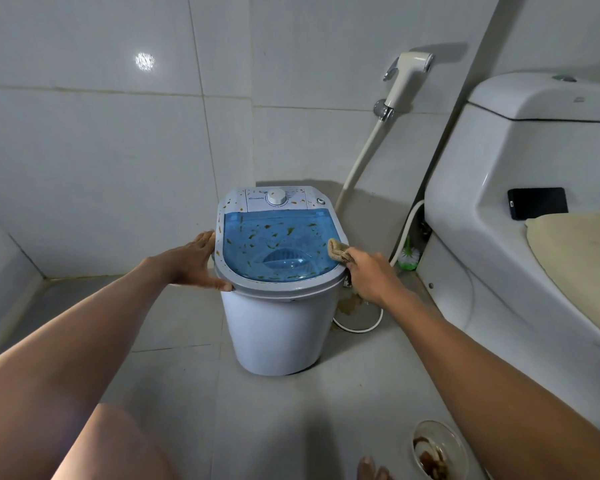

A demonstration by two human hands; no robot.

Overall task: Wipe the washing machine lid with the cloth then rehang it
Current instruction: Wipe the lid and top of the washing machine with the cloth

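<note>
A small white washing machine stands on the floor in the corner. Its blue see-through lid and white top rim are spotted with yellow-brown smears. My left hand rests flat against the left rim, fingers spread, thumb on the front edge. My right hand grips a bunched tan cloth, which touches the lid's right edge.
A white toilet fills the right side, a black phone on its ledge. A bidet sprayer hangs on the wall behind, with a green brush below it. A glass bowl with brown residue sits on the floor near my foot.
</note>
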